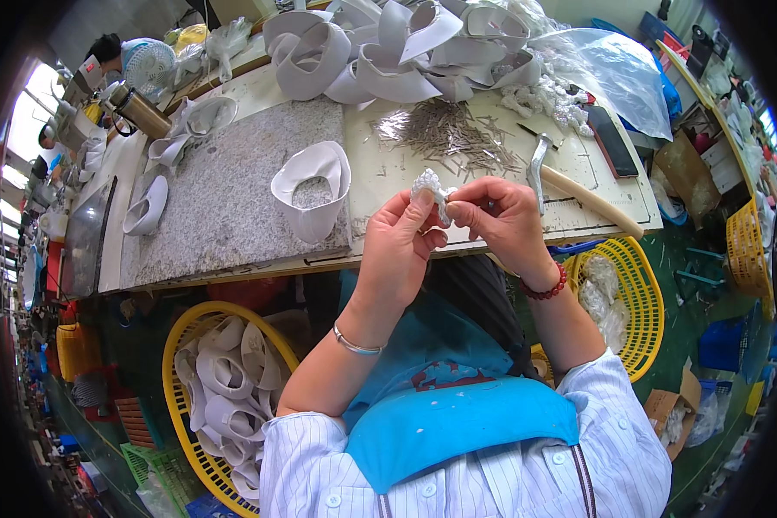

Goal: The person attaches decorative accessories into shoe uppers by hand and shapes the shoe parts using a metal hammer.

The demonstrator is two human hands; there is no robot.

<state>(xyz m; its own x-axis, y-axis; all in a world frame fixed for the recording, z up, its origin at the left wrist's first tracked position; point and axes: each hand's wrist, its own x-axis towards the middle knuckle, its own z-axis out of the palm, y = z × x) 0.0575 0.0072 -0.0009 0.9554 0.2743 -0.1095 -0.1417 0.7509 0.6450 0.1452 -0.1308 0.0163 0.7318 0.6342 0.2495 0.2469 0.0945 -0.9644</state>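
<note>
Where the two hands meet above the near edge of the tabletop [380, 186], a silvery-white textured ornament [427, 183] is held up between them. The left hand [403, 224] has its thumb and fingers clamped on the ornament's body; the right hand [505, 216] has its thumb and index finger pinched together on the ornament's right side. To the left, a single white shoe upper [311, 220] sits at the right side of a speckled stone slab [233, 198]. On the far side, a heap of white shoe uppers [388, 65] stands behind a scatter of thin metal strips [457, 134], with a pile of silvery-white trim [544, 99] to its right. A hammer [591, 200] with a wooden handle lies right of the right hand, and a dark smartphone [611, 142] lies beyond it. Below the tabletop, a yellow basket [167, 367] at left contains further uppers; another yellow basket [643, 319] stands at right.
</note>
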